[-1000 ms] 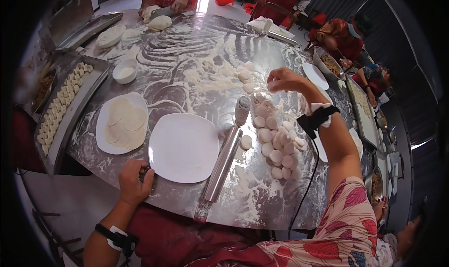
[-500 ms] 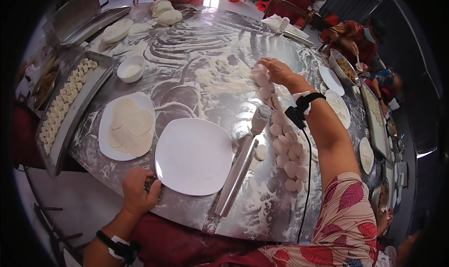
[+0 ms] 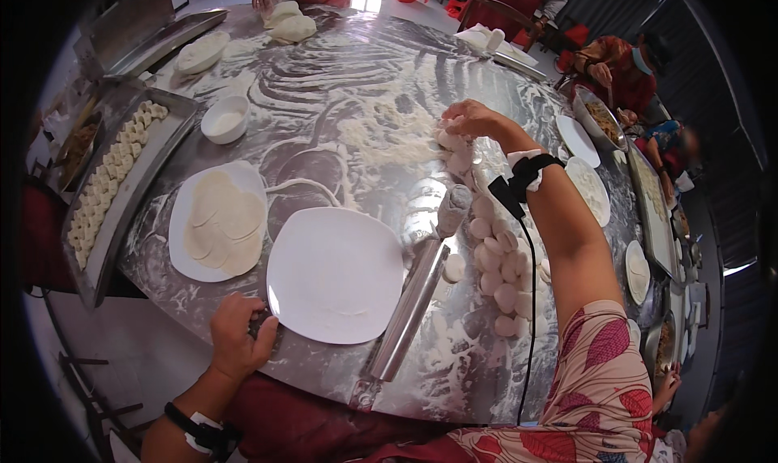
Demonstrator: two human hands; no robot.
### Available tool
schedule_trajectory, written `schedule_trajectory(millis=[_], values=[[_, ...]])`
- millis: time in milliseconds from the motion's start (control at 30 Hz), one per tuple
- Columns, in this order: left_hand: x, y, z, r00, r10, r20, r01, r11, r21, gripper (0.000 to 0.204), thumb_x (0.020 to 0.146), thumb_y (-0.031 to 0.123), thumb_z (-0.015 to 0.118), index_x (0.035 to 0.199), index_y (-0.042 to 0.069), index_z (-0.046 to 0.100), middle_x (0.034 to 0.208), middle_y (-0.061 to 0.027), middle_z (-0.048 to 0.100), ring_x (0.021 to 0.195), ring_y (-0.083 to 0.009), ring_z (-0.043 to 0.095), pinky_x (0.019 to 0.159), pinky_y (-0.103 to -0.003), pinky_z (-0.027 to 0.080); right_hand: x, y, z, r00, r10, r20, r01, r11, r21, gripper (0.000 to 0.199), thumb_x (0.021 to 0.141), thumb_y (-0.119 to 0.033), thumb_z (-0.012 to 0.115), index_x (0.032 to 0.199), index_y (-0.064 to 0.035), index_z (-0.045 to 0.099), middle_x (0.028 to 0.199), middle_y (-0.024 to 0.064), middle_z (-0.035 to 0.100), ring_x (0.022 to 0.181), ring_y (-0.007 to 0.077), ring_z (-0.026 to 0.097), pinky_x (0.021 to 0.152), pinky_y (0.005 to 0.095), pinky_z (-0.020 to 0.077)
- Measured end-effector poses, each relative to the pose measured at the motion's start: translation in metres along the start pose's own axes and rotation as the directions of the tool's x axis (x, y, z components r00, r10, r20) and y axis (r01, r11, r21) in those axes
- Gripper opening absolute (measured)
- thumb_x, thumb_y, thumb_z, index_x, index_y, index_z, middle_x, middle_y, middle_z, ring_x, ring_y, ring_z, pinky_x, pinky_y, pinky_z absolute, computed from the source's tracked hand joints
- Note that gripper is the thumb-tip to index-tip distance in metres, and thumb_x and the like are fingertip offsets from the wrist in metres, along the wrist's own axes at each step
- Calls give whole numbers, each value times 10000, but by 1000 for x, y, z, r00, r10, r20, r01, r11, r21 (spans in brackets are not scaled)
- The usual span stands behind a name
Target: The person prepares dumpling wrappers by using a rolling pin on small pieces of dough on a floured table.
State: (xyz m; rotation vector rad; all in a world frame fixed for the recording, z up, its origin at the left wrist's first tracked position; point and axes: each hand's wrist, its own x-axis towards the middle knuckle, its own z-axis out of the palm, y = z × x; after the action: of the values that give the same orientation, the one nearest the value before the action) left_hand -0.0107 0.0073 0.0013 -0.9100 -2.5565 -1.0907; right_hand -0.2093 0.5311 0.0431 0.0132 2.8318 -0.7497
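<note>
My left hand (image 3: 241,333) rests at the table's near edge, fingers loosely bent and thumb apart, holding nothing. Its thumb tip is close beside a white square plate (image 3: 334,272) with a light trace of flour. Over the far end of a row of small pale dough discs (image 3: 489,256), my right hand (image 3: 470,118) is held with bent, parted fingers; nothing shows in it. A metal rolling pin (image 3: 411,313) with a floury grip lies between plate and discs. On another white plate (image 3: 183,237), thin rolled dough wrappers (image 3: 225,224) overlap.
A tray (image 3: 121,228) of shaped dumplings (image 3: 113,183) stands at left, near a small white bowl (image 3: 225,120). Dough lumps (image 3: 290,29) lie at the far edge. A black cable (image 3: 532,317) runs from my right wrist. Other people work across the table and at right, beside plates and filling bowls.
My right hand has lifted slightly off the far dough discs. A co-worker's hands at the far edge have moved toward the dough lumps. My left hand stays almost still.
</note>
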Motion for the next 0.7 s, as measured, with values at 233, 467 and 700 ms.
schedule_trajectory(millis=[233,467,700], values=[[-1,1,0,1000,1,-2,-1,1000,-1,197,718,89,685,848,12,559,702,-124,516,613,-292,506,548,-366,411,-6,-12,5,990,127,63,-124,991,-45,624,625,-327,861,1129,-28,645,1076,154,645,940,277,652,717,362,555],[-1,1,0,1000,7,-4,-7,1000,-5,185,727,86,679,847,12,559,704,-120,519,615,-287,508,549,-368,411,-7,-14,9,1000,-10,29,19,951,-309,429,636,-261,811,944,-17,639,898,111,641,847,194,610,669,335,492],[-3,3,-1,999,-12,-30,12,1000,3,174,730,80,678,838,16,557,703,-118,515,623,-284,513,555,-368,415,-25,-40,0,1000,9,-6,-9,1000,-18,386,663,-309,779,871,0,676,837,134,671,788,254,636,711,358,509]])
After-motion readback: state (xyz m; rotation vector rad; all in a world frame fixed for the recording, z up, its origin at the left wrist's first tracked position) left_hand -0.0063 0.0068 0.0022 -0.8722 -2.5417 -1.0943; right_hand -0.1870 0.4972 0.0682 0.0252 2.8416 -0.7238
